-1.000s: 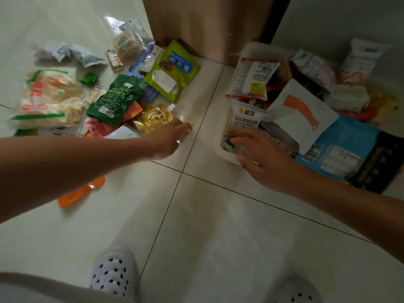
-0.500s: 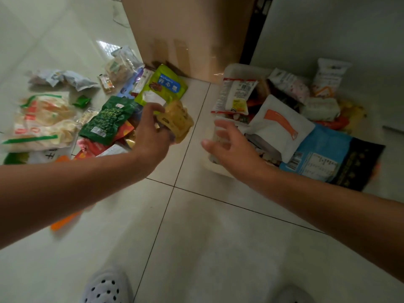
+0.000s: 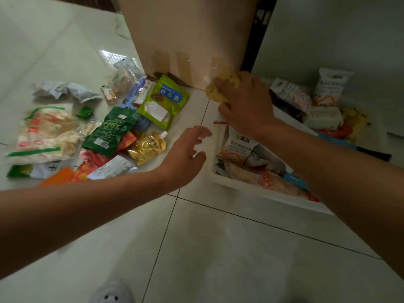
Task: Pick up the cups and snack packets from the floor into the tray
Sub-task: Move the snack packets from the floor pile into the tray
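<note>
On the left, many packets (image 3: 111,130) lie on the floor. Just right of them the left hand (image 3: 185,154) hovers, its fingers loosely spread and holding nothing. The right hand (image 3: 244,103) grips a yellow pouch (image 3: 215,89) about over the far left corner of the tray (image 3: 251,190), which is already full of snacks. The step in hand seems to be placing this pouch. Next, the fingers must loosen over the tray, and the left hand can reach for another packet.

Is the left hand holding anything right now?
No, the left hand hovers empty with loose fingers, while the right hand grips a yellow packet.
</note>
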